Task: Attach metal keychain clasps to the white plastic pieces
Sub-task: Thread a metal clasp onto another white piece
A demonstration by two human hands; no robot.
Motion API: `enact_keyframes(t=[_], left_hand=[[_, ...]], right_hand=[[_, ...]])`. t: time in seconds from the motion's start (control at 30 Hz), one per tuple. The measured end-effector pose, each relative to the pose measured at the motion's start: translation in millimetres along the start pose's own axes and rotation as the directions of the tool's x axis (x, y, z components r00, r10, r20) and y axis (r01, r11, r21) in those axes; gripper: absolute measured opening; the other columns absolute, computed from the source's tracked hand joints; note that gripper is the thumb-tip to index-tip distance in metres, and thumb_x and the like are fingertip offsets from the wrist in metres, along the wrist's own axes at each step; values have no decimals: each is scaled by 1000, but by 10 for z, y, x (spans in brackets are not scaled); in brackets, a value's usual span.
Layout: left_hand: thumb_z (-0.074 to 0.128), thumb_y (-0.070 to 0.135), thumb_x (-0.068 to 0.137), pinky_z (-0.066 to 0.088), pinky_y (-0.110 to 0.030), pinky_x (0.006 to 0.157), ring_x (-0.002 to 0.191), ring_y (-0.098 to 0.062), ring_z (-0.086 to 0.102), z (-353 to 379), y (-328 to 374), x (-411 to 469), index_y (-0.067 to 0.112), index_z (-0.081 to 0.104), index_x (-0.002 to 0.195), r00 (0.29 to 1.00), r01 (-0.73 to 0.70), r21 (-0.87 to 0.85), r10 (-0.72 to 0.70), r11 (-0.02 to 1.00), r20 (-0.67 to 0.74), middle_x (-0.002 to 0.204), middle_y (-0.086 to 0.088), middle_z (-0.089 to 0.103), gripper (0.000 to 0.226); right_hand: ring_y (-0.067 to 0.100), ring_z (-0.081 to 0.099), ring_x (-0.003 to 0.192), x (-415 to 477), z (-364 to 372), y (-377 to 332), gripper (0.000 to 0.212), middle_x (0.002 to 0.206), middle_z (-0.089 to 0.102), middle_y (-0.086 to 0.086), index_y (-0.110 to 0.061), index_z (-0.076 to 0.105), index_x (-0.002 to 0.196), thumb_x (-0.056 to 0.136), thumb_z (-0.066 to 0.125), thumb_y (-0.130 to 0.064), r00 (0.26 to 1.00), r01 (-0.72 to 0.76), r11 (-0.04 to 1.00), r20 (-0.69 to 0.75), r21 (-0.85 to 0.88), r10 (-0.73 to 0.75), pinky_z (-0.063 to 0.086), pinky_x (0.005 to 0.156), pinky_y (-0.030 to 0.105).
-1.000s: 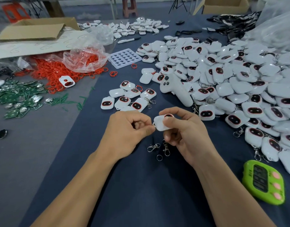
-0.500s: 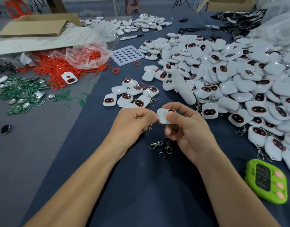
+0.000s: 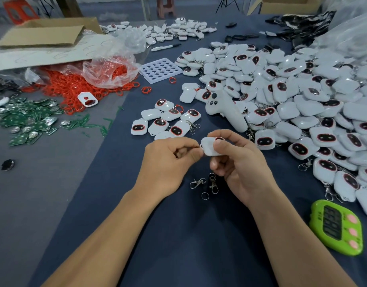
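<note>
Right hand holds one white piece up off the blue cloth: thumb on the near face, the other fingers curled behind it. One corner is turned toward the left hand, probably to present the attachment point for threading. Left thumb and index pinch tight on a small metal ring right at that corner. Only a sliver of metal shows, so I can't tell whether it's through the hole or just touching. The other left fingers are curled in, nothing visible in them. Two spare clasps and a loose ring lie on the cloth just below the hands, between the wrists, likely parked there as next-up stock. The big pile of pieces sits to the right, and several along its near edge have clasps showing. A small cluster sits just ahead of the left hand, at least one with a clasp. Can't tell which is the done pile. Green timer lies beside the right forearm. My read: mid-threading on this piece. Main risk is the ring slipping out of the pinch, since it's small and springy.
</note>
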State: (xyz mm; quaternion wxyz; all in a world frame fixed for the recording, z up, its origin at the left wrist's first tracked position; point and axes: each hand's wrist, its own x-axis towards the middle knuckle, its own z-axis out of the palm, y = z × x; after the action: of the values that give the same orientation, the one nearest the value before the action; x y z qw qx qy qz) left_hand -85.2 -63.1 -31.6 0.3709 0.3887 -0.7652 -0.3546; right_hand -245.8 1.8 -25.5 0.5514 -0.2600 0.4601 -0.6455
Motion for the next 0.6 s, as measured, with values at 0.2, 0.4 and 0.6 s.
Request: enact_keyframes(t=[0.2, 0.4, 0.6], left_hand=[[69, 29, 94, 34, -13, 51, 50, -5, 38, -15, 31, 49, 39, 78, 80, 988, 122, -225, -98, 967, 116, 50, 9, 44, 20], [62, 33, 92, 27, -18, 49, 53, -6, 29, -15, 41, 27, 28, 69, 66, 999, 48, -37, -48, 998, 11, 53, 0, 32, 27], [52, 49, 90, 36, -22, 58, 62, -15, 43, -5, 23, -32, 15, 62, 70, 995, -53, 346, 78, 937, -57, 63, 0, 48, 41]], right_hand=[[17, 56, 47, 1, -13, -10, 19, 75, 70, 8, -11, 69, 100, 96, 56, 2, 999, -19, 998, 33, 57, 17, 39, 42, 22], [18, 58, 49, 11, -9, 14, 17, 83, 70, 15, -10, 68, 101, 95, 59, 3, 997, -6, 999, 72, 39, 3, 42, 43, 23], [19, 58, 48, 30, -2, 40, 17, 79, 70, 12, -8, 67, 99, 97, 58, 5, 1000, 15, 1000, 15, -12, -14, 41, 41, 23]])
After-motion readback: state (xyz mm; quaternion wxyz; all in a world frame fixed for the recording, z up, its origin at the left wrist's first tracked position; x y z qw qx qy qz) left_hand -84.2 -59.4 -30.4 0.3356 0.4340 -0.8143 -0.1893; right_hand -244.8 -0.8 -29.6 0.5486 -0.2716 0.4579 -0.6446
